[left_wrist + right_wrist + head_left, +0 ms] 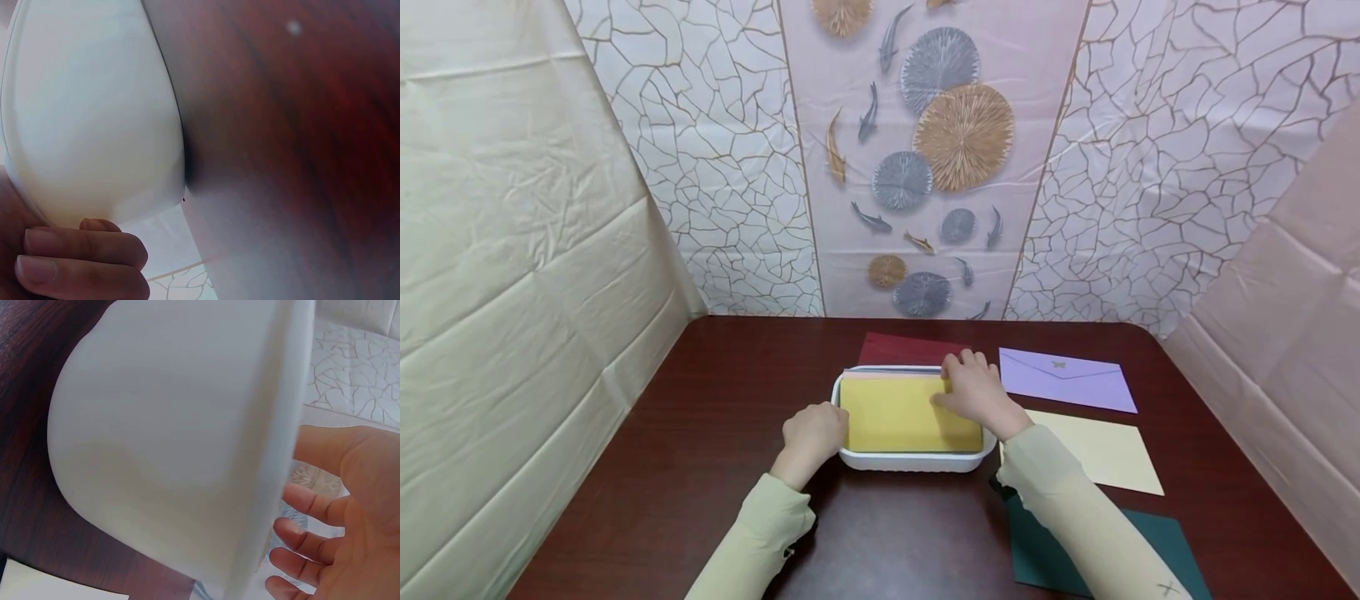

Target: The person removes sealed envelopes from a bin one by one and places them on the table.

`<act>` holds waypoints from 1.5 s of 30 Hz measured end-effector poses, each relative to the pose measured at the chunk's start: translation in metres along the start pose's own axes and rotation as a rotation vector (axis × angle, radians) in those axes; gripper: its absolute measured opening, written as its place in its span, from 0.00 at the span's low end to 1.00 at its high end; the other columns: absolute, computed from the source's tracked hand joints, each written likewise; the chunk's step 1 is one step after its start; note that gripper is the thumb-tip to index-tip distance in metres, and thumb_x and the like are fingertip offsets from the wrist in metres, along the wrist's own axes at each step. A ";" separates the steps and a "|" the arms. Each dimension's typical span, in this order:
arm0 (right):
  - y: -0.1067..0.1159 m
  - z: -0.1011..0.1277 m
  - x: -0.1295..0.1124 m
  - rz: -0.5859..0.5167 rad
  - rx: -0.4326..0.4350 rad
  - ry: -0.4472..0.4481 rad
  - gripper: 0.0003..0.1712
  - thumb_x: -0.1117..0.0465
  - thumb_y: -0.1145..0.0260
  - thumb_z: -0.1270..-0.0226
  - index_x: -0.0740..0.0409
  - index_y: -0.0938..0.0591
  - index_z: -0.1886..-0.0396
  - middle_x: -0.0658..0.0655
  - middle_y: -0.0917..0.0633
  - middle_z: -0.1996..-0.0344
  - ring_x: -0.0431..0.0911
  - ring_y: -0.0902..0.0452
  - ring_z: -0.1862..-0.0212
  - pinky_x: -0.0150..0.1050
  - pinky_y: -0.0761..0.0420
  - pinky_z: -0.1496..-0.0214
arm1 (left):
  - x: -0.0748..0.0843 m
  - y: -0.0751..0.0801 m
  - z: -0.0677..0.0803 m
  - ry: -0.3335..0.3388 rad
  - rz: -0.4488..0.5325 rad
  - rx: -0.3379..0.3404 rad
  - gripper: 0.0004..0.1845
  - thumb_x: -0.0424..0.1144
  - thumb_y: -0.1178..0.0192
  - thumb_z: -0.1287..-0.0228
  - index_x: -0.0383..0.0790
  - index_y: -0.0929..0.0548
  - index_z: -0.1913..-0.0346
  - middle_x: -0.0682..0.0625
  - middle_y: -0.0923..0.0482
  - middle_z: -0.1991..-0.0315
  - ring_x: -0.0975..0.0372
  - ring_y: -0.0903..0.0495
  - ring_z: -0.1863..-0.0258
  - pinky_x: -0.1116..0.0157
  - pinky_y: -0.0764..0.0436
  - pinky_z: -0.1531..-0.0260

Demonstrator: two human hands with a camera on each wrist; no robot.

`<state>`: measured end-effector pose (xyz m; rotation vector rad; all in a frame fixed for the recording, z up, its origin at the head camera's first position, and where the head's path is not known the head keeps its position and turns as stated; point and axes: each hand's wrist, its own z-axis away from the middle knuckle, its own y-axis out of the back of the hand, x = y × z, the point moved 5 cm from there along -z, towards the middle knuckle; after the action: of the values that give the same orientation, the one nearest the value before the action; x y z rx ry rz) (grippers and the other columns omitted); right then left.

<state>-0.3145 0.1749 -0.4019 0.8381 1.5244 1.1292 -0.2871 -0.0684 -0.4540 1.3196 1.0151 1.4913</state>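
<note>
Head view: envelopes (1067, 380) flank white tray (910, 461).

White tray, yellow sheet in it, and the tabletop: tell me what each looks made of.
The white tray looks like moulded plastic: smooth, rounded walls with a soft sheen, though glazed ceramic can't be ruled out. The yellow sheet looks like matte paper or thin card, flat and sharp-edged. The tabletop looks like dark reddish wood or wood-grain laminate, with a streaked grain and a slight gloss.

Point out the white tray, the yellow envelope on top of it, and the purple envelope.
white tray (913, 461): head view, front wall.
yellow envelope (895, 414): head view, middle of its face.
purple envelope (1067, 382): head view, centre of its flap side.
</note>
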 end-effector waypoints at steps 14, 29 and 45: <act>0.009 0.008 -0.006 0.000 0.012 0.052 0.19 0.50 0.27 0.36 0.56 0.23 0.57 0.57 0.22 0.59 0.56 0.28 0.53 0.53 0.34 0.54 | 0.001 -0.001 -0.001 0.002 -0.016 0.000 0.19 0.44 0.51 0.29 0.44 0.22 0.79 0.45 0.22 0.77 0.52 0.20 0.75 0.48 0.22 0.74; -0.008 0.003 -0.058 0.008 -0.051 0.184 0.26 0.53 0.28 0.36 0.60 0.22 0.42 0.59 0.15 0.52 0.46 0.20 0.63 0.47 0.20 0.56 | 0.003 0.000 0.003 0.014 0.018 -0.009 0.23 0.43 0.55 0.26 0.44 0.23 0.81 0.46 0.25 0.79 0.55 0.23 0.77 0.50 0.22 0.74; -0.037 -0.019 -0.120 0.112 0.011 0.296 0.26 0.56 0.28 0.36 0.60 0.23 0.41 0.60 0.15 0.51 0.54 0.17 0.52 0.51 0.19 0.51 | 0.000 -0.002 0.003 0.031 0.028 0.035 0.24 0.48 0.53 0.25 0.40 0.20 0.78 0.42 0.20 0.76 0.50 0.18 0.75 0.49 0.21 0.74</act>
<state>-0.3022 0.0482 -0.3983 0.7982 1.7431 1.3755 -0.2843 -0.0682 -0.4555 1.3438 1.0514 1.5252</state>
